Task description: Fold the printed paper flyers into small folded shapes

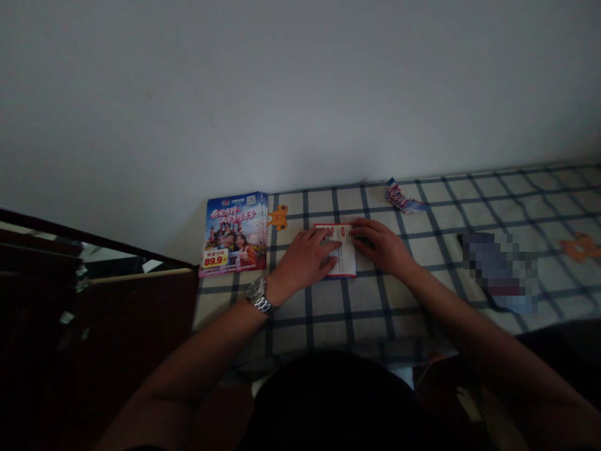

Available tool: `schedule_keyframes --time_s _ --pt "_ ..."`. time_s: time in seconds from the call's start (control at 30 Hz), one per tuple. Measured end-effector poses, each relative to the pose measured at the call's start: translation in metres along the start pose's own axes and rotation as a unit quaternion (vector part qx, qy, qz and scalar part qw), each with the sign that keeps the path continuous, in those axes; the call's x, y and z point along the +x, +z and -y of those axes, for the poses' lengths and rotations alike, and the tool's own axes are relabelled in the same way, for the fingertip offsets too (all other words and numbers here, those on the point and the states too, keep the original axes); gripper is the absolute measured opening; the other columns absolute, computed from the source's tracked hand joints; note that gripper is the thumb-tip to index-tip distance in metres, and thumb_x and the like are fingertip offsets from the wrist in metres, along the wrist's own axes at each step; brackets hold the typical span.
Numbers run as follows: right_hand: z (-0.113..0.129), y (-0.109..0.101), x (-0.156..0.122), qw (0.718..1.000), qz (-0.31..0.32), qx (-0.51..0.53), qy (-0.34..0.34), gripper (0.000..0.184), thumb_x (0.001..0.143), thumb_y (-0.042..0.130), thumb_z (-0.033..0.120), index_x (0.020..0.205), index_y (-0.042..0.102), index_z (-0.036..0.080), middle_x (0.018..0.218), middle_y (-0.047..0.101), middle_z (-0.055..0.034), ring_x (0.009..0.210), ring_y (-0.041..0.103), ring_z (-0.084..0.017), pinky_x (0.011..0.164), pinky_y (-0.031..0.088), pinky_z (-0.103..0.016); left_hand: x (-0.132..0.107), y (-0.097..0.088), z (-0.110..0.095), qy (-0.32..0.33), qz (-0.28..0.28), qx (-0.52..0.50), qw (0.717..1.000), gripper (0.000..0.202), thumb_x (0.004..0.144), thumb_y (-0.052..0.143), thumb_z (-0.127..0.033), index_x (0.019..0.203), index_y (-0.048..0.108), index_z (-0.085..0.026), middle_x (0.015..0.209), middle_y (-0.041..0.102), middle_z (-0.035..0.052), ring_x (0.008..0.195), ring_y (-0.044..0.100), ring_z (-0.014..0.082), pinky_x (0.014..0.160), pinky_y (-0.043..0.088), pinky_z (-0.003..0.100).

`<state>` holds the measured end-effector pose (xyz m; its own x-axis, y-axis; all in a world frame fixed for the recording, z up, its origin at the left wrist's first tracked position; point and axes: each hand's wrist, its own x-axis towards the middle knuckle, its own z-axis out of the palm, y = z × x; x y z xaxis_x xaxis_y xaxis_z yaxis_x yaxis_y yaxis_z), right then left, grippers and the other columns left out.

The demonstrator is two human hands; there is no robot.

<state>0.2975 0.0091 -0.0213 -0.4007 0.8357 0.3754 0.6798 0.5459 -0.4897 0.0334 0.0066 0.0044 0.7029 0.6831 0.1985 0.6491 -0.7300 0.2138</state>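
Note:
A white leaflet point(346, 262) with red edges and printed text lies on the checked cloth in front of me; it looks folded. My left hand point(307, 258), with a silver watch on its wrist, rests on the leaflet's left part, fingers stretched out and apart. At the upper right edge, my right hand point(381, 245) touches the paper with its fingers slightly bent and spread. Left of both hands is a stack of colourful flyers point(235, 235) showing a castle picture and the price 89.9. The leaflet's left side is hidden under my left hand.
A curled flyer point(404, 200) sits near the wall, right of my hands. Further right lies a dark flat object point(488, 269), partly blurred out. The checked cloth point(323, 319) covers the surface up to the plain wall point(300, 94). A dark wooden edge point(117, 241) runs at left.

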Motion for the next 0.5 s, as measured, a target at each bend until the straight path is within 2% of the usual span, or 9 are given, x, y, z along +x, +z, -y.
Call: schedule_keyframes --time_s 0.23,0.5 --pt "-0.003 0.001 -0.001 1.000 -0.004 -0.012 -0.014 0.025 0.100 0.063 0.026 0.121 0.074 0.025 0.136 0.071 -0.0108 0.130 0.066 -0.030 0.112 0.055 -0.053 0.013 0.002 0.001 0.040 0.010 -0.020 0.999 0.028 0.104 0.058 -0.033 0.128 0.066 -0.021 0.144 0.058 0.0102 0.135 0.054 0.0284 0.117 0.046 0.047" --pt "0.000 0.003 0.002 0.999 -0.024 -0.028 -0.002 0.018 0.100 0.065 0.028 0.113 0.078 0.025 0.129 0.074 -0.0100 0.124 0.069 -0.030 0.109 0.057 -0.052 0.016 0.007 -0.004 0.035 -0.003 0.012 0.999 0.040 0.103 0.061 -0.039 0.141 0.061 -0.025 0.142 0.059 0.0103 0.134 0.052 0.0319 0.114 0.046 0.051"
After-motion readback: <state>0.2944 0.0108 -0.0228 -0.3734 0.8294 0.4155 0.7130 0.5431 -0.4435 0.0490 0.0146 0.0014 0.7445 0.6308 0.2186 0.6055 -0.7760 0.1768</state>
